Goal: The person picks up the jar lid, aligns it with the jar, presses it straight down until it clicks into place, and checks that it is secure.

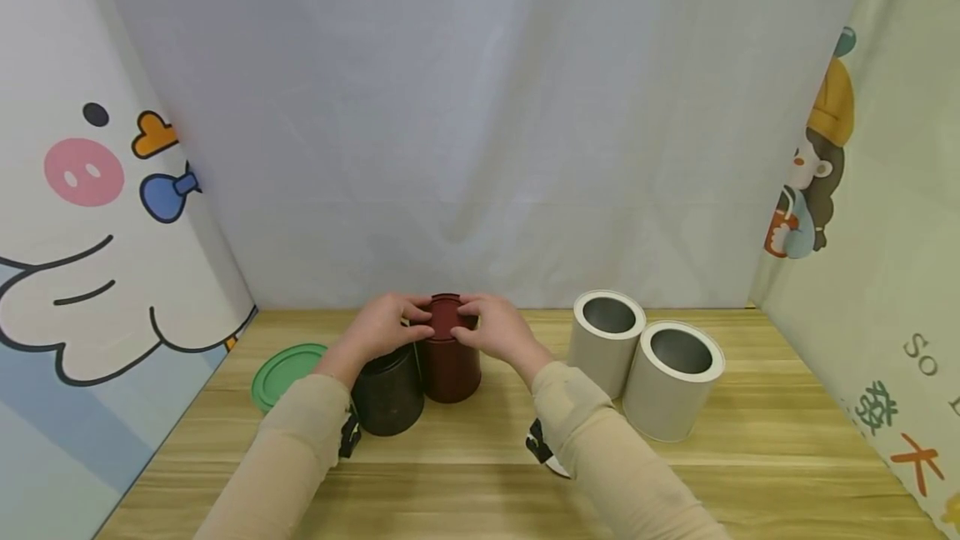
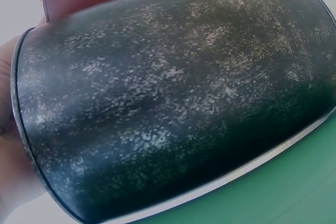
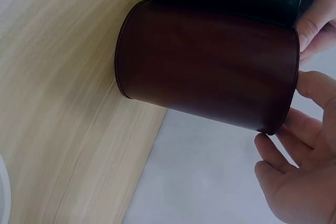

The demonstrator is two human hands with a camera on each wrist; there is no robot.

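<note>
A dark red cylindrical canister (image 1: 452, 373) stands upright on the table, its red top (image 1: 446, 317) facing up. My left hand (image 1: 384, 325) holds its upper rim from the left, thumb and fingers at the edge. From the right, my right hand (image 1: 497, 325) grips the same rim; the right wrist view shows its fingertips (image 3: 270, 145) at the edge, the lower fingers bent. Close on the left stands a black speckled canister (image 1: 388, 394), below my left wrist. It fills most of the left wrist view, with the red canister behind it.
A green round lid (image 1: 281, 375) lies left of the black canister, partly behind my left sleeve. Two white canisters (image 1: 600, 352) with open tops stand side by side at the right. A white round edge (image 1: 557, 467) shows under my right sleeve. Cloth (image 1: 480, 107) hangs behind the wooden table (image 1: 465, 482).
</note>
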